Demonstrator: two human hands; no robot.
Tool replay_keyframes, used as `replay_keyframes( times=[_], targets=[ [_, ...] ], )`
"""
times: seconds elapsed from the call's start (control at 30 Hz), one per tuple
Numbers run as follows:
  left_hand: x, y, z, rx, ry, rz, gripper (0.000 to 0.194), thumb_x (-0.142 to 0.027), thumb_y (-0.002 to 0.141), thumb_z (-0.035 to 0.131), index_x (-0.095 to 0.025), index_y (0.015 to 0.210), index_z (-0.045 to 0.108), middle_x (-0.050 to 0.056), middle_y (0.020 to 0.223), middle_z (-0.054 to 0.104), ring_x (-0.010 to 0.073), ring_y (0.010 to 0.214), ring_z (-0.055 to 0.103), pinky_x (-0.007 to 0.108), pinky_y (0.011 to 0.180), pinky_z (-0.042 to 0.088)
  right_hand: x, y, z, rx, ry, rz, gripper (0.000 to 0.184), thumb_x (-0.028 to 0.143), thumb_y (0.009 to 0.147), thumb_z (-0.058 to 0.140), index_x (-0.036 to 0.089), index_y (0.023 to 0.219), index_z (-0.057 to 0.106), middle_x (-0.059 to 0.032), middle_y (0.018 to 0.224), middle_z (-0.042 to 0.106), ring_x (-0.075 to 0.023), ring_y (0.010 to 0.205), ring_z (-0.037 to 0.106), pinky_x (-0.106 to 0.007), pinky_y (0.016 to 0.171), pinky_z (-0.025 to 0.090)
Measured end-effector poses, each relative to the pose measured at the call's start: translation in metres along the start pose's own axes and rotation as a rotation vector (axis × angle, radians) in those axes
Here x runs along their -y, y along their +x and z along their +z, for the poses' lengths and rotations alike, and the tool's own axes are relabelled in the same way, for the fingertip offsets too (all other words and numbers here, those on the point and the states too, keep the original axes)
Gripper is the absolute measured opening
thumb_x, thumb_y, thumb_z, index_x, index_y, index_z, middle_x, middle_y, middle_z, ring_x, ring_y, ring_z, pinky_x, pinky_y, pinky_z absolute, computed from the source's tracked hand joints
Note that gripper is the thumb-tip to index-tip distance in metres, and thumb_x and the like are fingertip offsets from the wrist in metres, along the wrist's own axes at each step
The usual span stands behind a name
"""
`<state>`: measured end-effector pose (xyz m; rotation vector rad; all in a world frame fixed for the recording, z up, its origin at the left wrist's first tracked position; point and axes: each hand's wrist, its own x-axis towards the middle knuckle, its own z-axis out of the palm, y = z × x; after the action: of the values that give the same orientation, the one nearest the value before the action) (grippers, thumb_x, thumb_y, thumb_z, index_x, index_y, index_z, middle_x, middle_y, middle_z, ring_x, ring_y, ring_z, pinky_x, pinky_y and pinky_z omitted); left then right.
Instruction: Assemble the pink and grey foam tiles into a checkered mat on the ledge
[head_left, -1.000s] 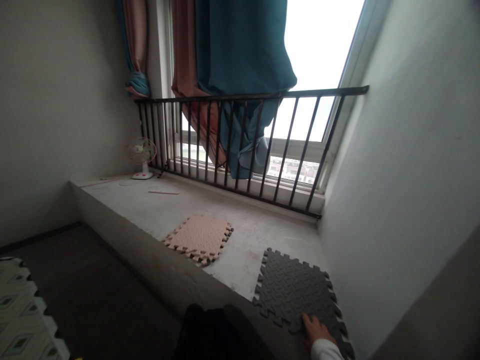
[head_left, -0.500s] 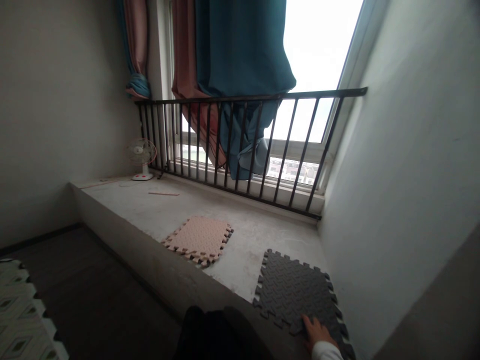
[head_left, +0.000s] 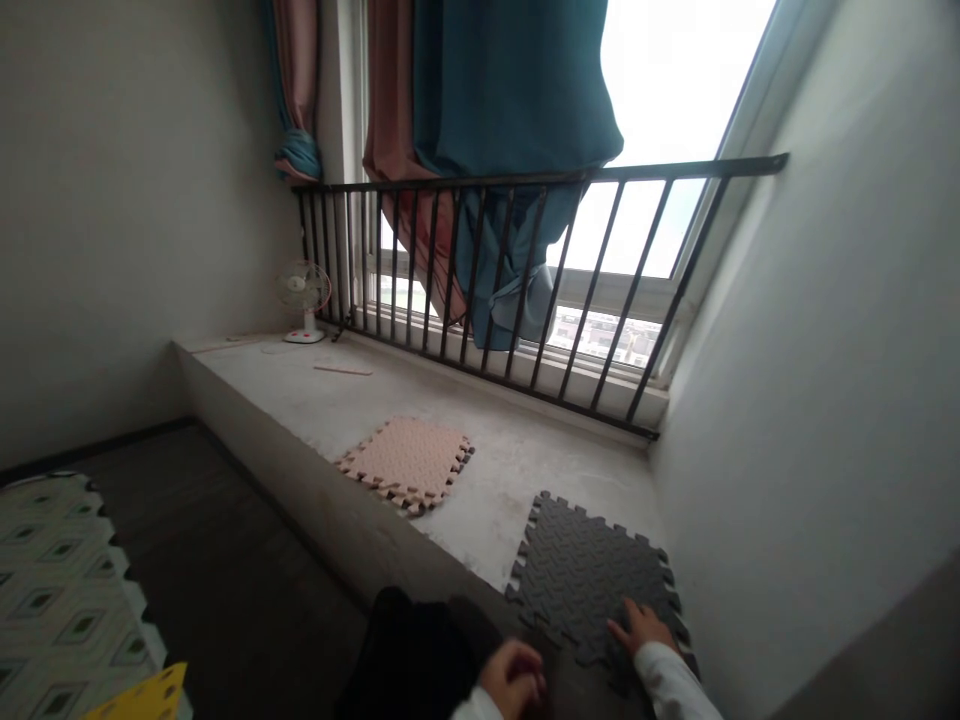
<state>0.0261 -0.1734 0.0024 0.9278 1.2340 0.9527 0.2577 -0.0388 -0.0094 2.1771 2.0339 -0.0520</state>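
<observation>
Two foam mats lie on the concrete ledge (head_left: 480,490) in front of me. My right hand (head_left: 641,628) rests flat, fingers spread, on the near edge of the grey mat (head_left: 589,580), holding nothing. My left hand (head_left: 514,676) is loosely curled just left of it; whether it holds anything, I cannot tell. The grey mat lies flat beside the right wall, roughly square, turned slightly askew. The pink mat (head_left: 405,462) lies apart, further left.

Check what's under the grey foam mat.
The grey foam mat lies flat on the bare concrete ledge, which shows all round its edges. The right hand presses its near edge. Anything directly beneath the mat is covered and cannot be seen.
</observation>
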Motion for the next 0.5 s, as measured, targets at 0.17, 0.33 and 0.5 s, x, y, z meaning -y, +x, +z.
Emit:
replay_keyframes(
  times=[0.17,0.33,0.5],
  targets=[
    [-0.085,0.051,-0.090,-0.426,1.020,0.055,0.031,-0.006,0.069,0.042,-0.016,0.096,0.054,0.004,0.098,0.057,0.0105,0.089,0.051,0.021,0.081,0.038,0.005,0.028,0.010,-0.172,0.014,0.091,0.049,0.047,0.072,0.042,0.023,0.113,0.049,-0.0092,0.121,0.047,-0.0233,0.109,0.043,-0.036,0.086,0.035],
    [-0.114,0.083,-0.136,-0.506,1.300,-0.085,0.040,-0.007,0.069,0.041,-0.018,0.106,0.050,0.009,0.114,0.049,0.0216,0.108,0.041,0.035,0.088,0.033,0.010,0.039,0.033,-0.389,-0.004,0.161,0.045,0.048,0.070,0.041,0.028,0.108,0.052,-0.0056,0.120,0.048,-0.0220,0.110,0.041,-0.040,0.088,0.031],
    [-0.110,0.113,-0.147,-0.519,1.426,-0.185,0.039,-0.013,0.079,0.027,-0.023,0.107,0.051,0.008,0.118,0.046,0.0206,0.110,0.040,0.037,0.087,0.033,0.012,0.039,0.047,-0.552,-0.055,0.168,0.043,0.050,0.067,0.042,0.028,0.102,0.057,-0.0059,0.116,0.051,-0.0231,0.106,0.043,-0.040,0.088,0.028]
  ],
)
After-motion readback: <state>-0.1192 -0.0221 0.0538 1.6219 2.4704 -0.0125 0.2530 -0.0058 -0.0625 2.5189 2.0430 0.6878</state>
